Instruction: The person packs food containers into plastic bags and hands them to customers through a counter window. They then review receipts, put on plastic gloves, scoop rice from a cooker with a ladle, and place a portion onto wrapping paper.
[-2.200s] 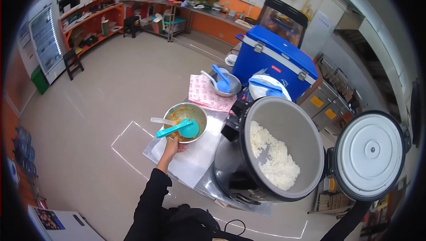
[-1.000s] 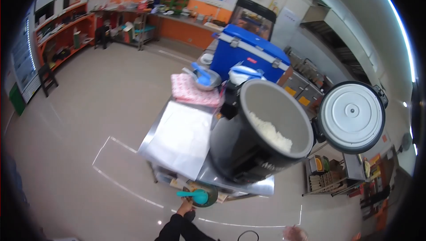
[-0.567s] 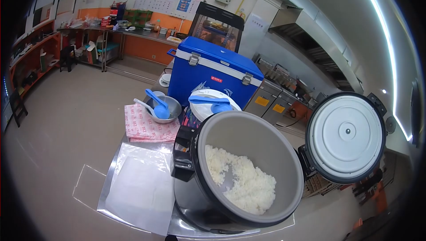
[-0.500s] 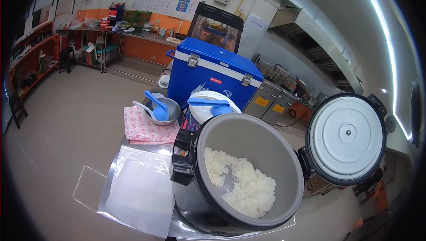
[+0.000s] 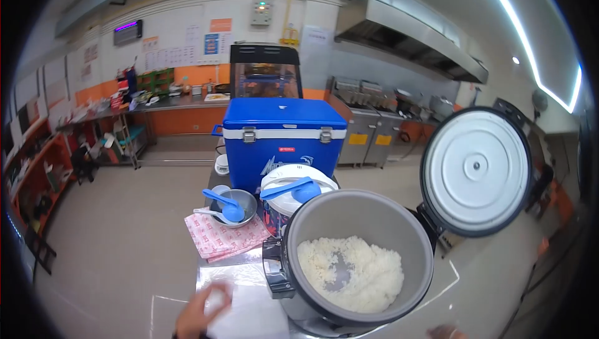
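My left hand (image 5: 201, 313) is at the bottom edge, blurred, fingers curved with a gap between thumb and fingers and nothing visible in it. It is over the stack of clear plastic sheets (image 5: 253, 298) on the metal table. Only part of my right hand (image 5: 447, 331) shows at the bottom edge, right of the rice cooker; its fingers are not clear. The large rice cooker (image 5: 288, 245) stands with its lid (image 5: 477, 174) raised on the right. Cooked white rice (image 5: 374, 273) lies inside, with the pot's bottom showing through a gap.
Behind the cooker are a white-lidded container (image 5: 284, 205) with a blue rice paddle (image 5: 306, 190) on top and a metal bowl (image 5: 248, 205) holding a blue ladle (image 5: 232, 212) and a white spoon. Pink patterned paper (image 5: 215, 239) lies under the bowl. A blue cooler box (image 5: 281, 145) stands farther back.
Both hands have come into view at the bottom edge. The camera view has levelled and shifted, so everything sits differently in the picture. Cooker, lid and rice look unchanged.
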A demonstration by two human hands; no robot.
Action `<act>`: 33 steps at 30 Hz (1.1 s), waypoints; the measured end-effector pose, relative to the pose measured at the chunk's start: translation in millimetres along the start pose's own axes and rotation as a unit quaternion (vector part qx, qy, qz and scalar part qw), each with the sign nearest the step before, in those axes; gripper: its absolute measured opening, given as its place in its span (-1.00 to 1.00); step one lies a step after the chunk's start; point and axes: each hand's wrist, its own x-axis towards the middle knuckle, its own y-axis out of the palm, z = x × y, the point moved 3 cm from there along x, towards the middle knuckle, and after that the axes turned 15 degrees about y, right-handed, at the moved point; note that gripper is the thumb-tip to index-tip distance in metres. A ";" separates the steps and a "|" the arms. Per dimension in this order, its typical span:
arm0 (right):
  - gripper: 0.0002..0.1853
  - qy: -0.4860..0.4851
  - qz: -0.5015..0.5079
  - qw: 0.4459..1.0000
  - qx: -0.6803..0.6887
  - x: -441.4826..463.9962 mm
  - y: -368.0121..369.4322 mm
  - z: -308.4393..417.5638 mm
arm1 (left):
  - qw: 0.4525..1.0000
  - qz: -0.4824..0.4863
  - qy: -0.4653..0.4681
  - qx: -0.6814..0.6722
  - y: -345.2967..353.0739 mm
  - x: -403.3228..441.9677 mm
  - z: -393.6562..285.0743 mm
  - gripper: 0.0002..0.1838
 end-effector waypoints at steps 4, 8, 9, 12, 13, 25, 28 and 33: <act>-0.67 0.001 -0.393 0.918 0.056 -134.3 -44.7 114.1 | 0.931 -0.076 0.267 0.236 17.0 210.6 82.3 -0.52; -0.69 -0.293 -0.398 0.863 0.108 -179.4 -47.0 203.1 | 0.871 -0.002 0.185 0.455 50.8 262.0 165.4 -0.54; -0.68 -0.305 -0.342 0.884 0.095 -180.9 -46.6 216.5 | 0.867 0.042 0.163 0.470 51.7 266.0 180.8 -0.56; -0.72 -0.333 -0.150 0.924 0.114 -177.3 -54.0 259.8 | 0.864 0.065 0.172 0.468 53.2 264.7 203.8 -0.67; -0.71 -0.358 -0.169 0.912 0.105 -171.8 -58.3 272.2 | 0.876 0.012 0.197 0.440 52.4 262.4 197.9 -0.71; -0.46 -0.503 0.032 0.785 0.362 -96.9 -60.9 395.3 | 0.967 0.090 0.013 -0.237 42.0 140.2 -39.9 -0.55; -0.53 -0.507 0.123 0.740 0.424 -127.4 -61.5 394.4 | 0.948 0.157 -0.031 -0.274 73.3 123.8 -53.9 -0.53; -0.52 -0.321 -0.090 0.890 0.311 -131.5 -112.8 356.8 | 0.987 0.124 0.006 -0.105 59.5 99.3 -43.1 -0.23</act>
